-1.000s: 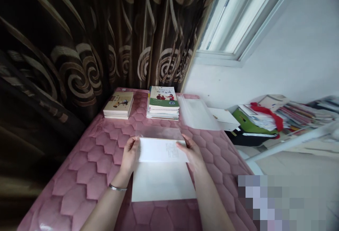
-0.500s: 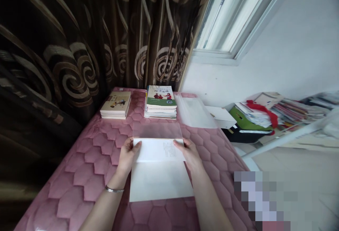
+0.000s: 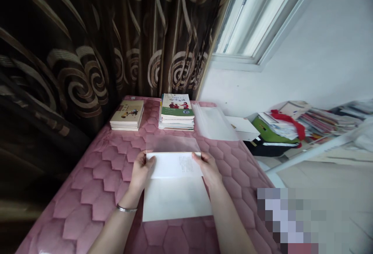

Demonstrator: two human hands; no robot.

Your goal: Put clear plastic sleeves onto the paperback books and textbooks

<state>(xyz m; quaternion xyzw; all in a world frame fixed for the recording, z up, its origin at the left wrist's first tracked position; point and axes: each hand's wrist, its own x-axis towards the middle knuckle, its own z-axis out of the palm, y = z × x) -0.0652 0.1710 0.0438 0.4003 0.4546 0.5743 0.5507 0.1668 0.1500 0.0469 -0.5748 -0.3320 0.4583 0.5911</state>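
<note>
White paper booklet [image 3: 176, 201] flat on middle of pink quilted tabletop [image 3: 96, 184], left hand [image 3: 142, 170] and right hand [image 3: 208, 168] each pinching a side edge of its folded upper leaf, clear plastic sleeve [image 3: 173, 144] seemingly under far edge, bare quilt both sides, green-topped book stack [image 3: 177, 112] beyond.

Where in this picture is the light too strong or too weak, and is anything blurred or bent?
Head view: the window is washed out by daylight; the curtain sinks into near-black shadow; its frame leans, a wide-lens distortion; a pixelated patch hides the lower right corner; the left hand and right hand holding the white booklet are evenly lit and sharp.
</note>
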